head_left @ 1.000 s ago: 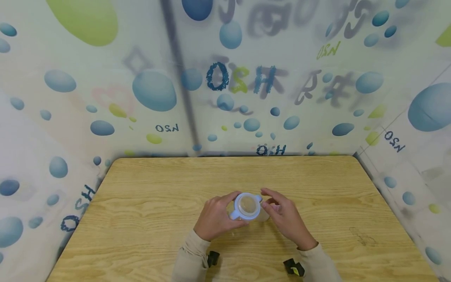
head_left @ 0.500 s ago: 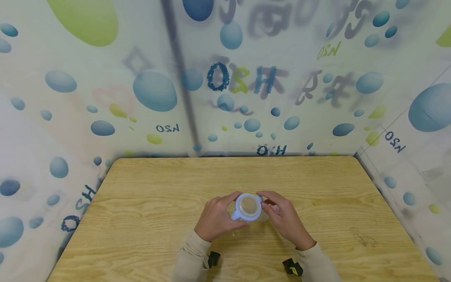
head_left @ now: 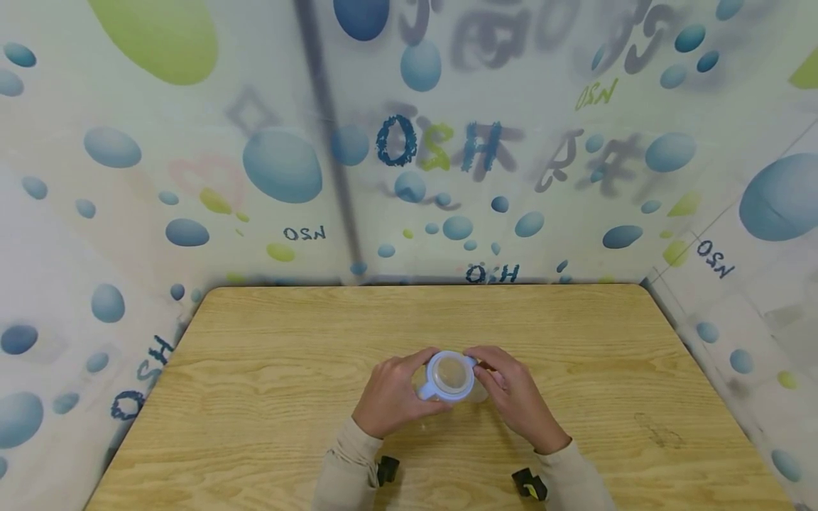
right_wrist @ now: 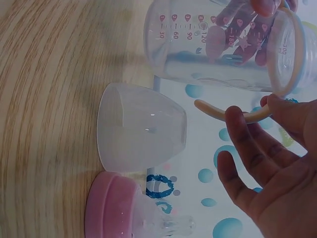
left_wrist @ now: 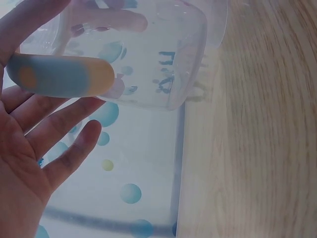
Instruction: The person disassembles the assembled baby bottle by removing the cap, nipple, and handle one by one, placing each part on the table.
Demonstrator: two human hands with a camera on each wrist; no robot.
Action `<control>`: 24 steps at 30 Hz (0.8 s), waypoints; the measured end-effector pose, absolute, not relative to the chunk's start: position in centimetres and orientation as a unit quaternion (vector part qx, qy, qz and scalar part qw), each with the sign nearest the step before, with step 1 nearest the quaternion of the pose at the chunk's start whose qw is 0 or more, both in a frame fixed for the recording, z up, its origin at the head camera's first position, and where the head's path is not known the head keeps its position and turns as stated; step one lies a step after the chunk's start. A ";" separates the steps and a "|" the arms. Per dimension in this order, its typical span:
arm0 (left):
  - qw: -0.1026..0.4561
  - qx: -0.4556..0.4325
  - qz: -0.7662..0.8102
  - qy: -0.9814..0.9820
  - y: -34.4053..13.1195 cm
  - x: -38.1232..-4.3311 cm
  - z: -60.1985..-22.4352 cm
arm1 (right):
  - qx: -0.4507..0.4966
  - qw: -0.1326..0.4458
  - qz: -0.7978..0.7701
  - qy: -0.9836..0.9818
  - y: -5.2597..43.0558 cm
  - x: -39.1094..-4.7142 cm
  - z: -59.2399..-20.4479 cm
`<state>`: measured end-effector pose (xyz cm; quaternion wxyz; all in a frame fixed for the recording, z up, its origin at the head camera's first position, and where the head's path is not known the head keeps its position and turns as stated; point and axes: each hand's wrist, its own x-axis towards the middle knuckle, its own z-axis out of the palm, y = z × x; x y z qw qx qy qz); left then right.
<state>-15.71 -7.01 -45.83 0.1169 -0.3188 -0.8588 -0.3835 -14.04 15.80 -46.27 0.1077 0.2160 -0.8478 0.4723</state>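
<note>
A clear baby bottle [right_wrist: 198,44] with red measuring marks stands between my hands, its open mouth ringed by a two-handled grip [head_left: 429,389] that looks pale blue from above. My left hand [head_left: 393,397] holds the bottle from the left, thumb and fingers spread around its upper part beside one blue-and-orange handle [left_wrist: 54,77]. On the other side, my right hand [head_left: 520,397] pinches the opposite handle [right_wrist: 208,110] at its root, between thumb and fingers. The bottle's lower body is hidden from the head view.
A translucent dome cap [right_wrist: 141,129] stands on the wooden table [head_left: 281,341] near the bottle. Beside it is a pink collar [right_wrist: 111,206] with a clear nipple [right_wrist: 173,223]. Patterned walls [head_left: 543,234] border the table.
My right hand has shifted slightly left, its raised index finger coming down to the handle. The left hand and bottle have stayed nearly still.
</note>
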 end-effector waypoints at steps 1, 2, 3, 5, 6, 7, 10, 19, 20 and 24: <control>0.117 -0.319 -0.384 -0.859 -7.0 -15.7 -45.8 | 0.216 0.110 0.471 -0.848 15.8 -14.0 -46.2; 0.117 -0.318 -0.383 -0.859 -7.0 -15.7 -45.8 | 0.217 0.112 0.468 -0.849 15.8 -14.0 -46.2; 0.117 -0.318 -0.383 -0.859 -7.0 -15.7 -45.8 | 0.218 0.115 0.466 -0.850 15.8 -14.0 -46.2; 0.116 -0.319 -0.383 -0.859 -7.0 -15.7 -45.8 | 0.219 0.119 0.462 -0.851 15.8 -13.9 -46.1; 0.116 -0.319 -0.384 -0.859 -7.0 -15.7 -45.8 | 0.220 0.120 0.461 -0.851 15.7 -13.9 -46.1; 0.115 -0.319 -0.384 -0.859 -7.0 -15.7 -45.8 | 0.220 0.122 0.459 -0.852 15.7 -13.9 -46.1; 0.115 -0.321 -0.386 -0.857 -7.0 -15.7 -45.7 | 0.219 0.127 0.453 -0.855 15.7 -13.8 -46.0; 0.114 -0.322 -0.389 -0.856 -7.1 -15.7 -45.8 | 0.211 0.152 0.450 -0.854 15.9 -13.8 -45.7; 0.115 -0.321 -0.389 -0.856 -7.1 -15.7 -45.8 | 0.211 0.154 0.449 -0.854 15.9 -13.8 -45.6; 0.117 -0.320 -0.386 -0.857 -7.2 -15.7 -45.9 | 0.214 0.156 0.442 -0.857 16.1 -13.7 -45.5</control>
